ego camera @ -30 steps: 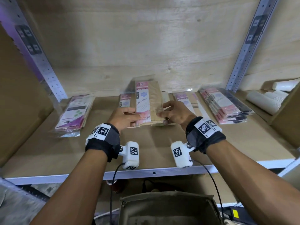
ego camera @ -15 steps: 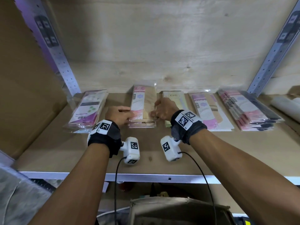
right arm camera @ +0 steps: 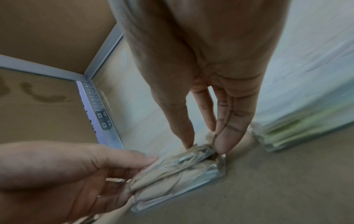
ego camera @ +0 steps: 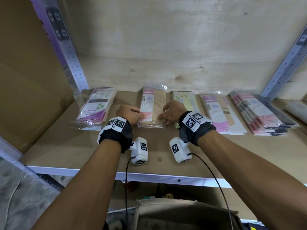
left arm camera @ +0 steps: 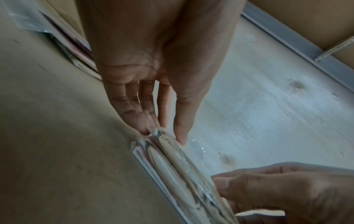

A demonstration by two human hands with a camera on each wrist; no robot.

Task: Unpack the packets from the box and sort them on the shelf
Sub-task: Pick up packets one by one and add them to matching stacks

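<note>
A stack of beige packets (ego camera: 153,105) in clear wrap lies flat on the wooden shelf (ego camera: 83,146), second pile from the left. My left hand (ego camera: 139,116) pinches its near left corner, thumb on top and fingers at the edge (left arm camera: 164,134). My right hand (ego camera: 162,117) pinches the near right corner in the same way (right arm camera: 205,145). The stack's wrapped near edge (left arm camera: 180,168) runs between both hands. The open cardboard box (ego camera: 182,211) stands below the shelf, its inside hidden.
Other piles lie in a row: a purple-and-white pile (ego camera: 96,107) at left, a pale green pile (ego camera: 184,98), a pink pile (ego camera: 217,112) and a pink-and-black pile (ego camera: 259,113) at right. White rolls (ego camera: 297,108) lie far right. Perforated steel uprights (ego camera: 73,58) flank the bay.
The beige stack was held tilted up a second ago; it now lies flat on the shelf, and both hands have slid to its near corners. The view has shifted right.
</note>
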